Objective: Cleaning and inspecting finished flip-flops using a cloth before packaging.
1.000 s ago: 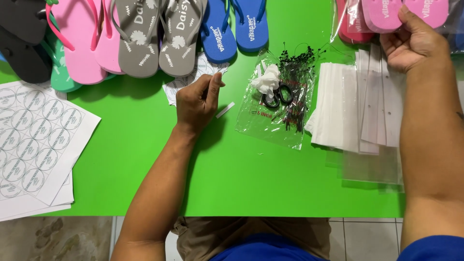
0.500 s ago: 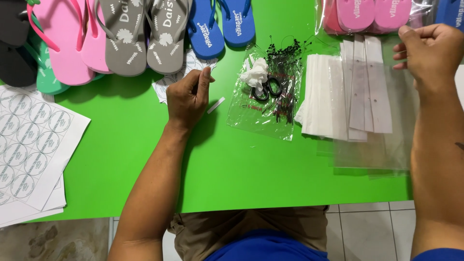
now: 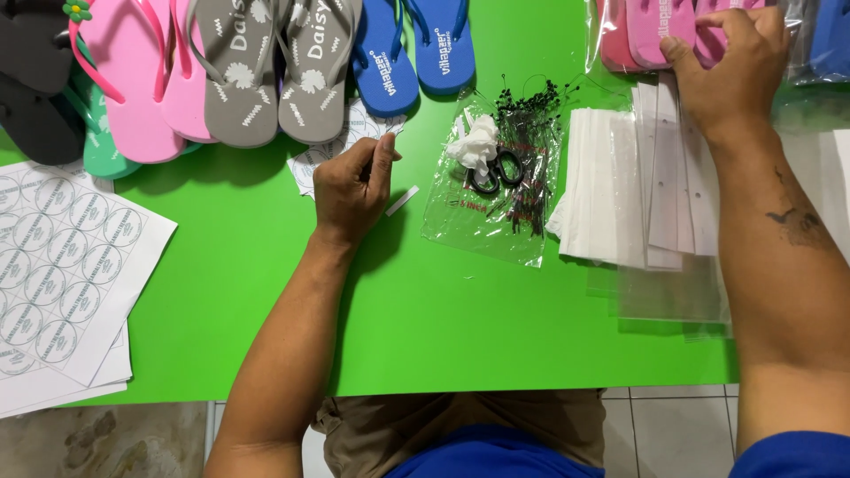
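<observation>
Hands split the work on the green tabletop (image 3: 443, 336): left hand (image 3: 354, 190) pinches a small white strip (image 3: 401, 201) at 10 o'clock, fingers curled, while right hand (image 3: 730, 71) grips a bagged pink sandal (image 3: 660, 31) at 1 o'clock, probably steadying it.

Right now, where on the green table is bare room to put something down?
The widest free patch of the green table lies along the near edge, between the left forearm and the clear bags. Another lies between the sticker sheets and the left hand. The far edge is crowded with flip-flops.
</observation>
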